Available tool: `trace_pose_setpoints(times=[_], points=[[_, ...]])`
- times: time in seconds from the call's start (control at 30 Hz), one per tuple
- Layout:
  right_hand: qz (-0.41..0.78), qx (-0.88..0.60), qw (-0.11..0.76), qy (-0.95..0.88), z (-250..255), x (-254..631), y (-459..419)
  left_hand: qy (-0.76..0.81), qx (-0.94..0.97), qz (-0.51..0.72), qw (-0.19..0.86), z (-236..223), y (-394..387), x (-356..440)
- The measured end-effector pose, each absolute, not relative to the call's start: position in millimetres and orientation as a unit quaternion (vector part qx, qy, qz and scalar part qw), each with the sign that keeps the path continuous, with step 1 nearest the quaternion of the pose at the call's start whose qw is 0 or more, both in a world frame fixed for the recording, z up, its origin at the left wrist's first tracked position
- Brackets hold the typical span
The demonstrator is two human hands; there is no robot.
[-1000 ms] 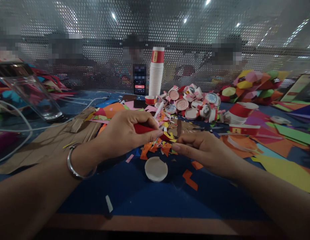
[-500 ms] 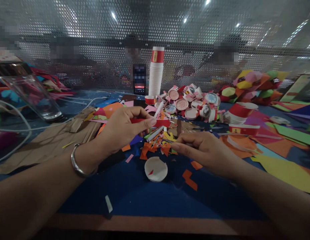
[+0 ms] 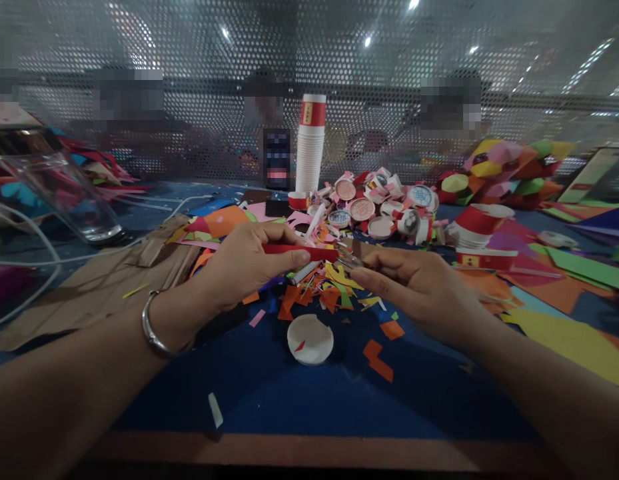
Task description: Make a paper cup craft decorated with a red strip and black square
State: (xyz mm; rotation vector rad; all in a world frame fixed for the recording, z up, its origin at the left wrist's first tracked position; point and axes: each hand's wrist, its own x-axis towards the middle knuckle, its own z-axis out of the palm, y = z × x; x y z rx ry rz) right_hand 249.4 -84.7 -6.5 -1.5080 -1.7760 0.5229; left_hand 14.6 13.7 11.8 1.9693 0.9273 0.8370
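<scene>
Between the thumb and fingers of my left hand (image 3: 259, 263) is a red paper strip (image 3: 322, 254), its free end pointing right. My right hand (image 3: 409, 283) is closed around scissors (image 3: 350, 259); their metal blades lie at the strip's right end, and most of the handle is hidden by my fingers. Whether the blades touch the strip I cannot tell. Beneath both hands lies a heap of cut paper scraps (image 3: 334, 287), orange, yellow and green. A round white paper disc (image 3: 310, 347) with a small red scrap on it lies closer to me.
Behind the hands stand a tall stack of paper cups (image 3: 309, 153), a phone (image 3: 276, 160) and a pile of cut cup bottoms (image 3: 362, 209). Cardboard (image 3: 104, 283) and a glass bottle (image 3: 79, 193) are left. Red cups (image 3: 482, 227) and coloured paper (image 3: 569, 343) lie right.
My right hand has risen slightly, bringing the scissors from over the scraps up to the red strip's end. My left hand has lowered a little, still holding the strip.
</scene>
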Motion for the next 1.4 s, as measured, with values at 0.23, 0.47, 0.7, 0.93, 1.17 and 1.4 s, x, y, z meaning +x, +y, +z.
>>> trace_pose_setpoints(times=[0.23,0.47,0.7,0.93,1.17,1.4], points=[[0.144,-0.581,0.335,-0.728,-5,248,-86,0.358,0.82,0.307,0.326,22,6,14],[0.162,-0.59,0.35,-0.71,-6,248,-86,0.359,0.775,0.32,0.41,17,5,16],[0.205,-0.582,0.385,-0.686,-6,247,-86,0.333,0.594,0.398,0.615,-4,17,22],[0.227,-0.57,0.378,-0.694,-10,243,-83,0.329,0.547,0.444,0.629,-3,18,24],[0.277,-0.58,0.398,-0.655,-14,237,-82,0.349,0.553,0.383,0.653,-5,-4,30],[0.305,-0.546,0.449,-0.638,-16,233,-83,0.334,0.537,0.321,0.705,3,-20,35]])
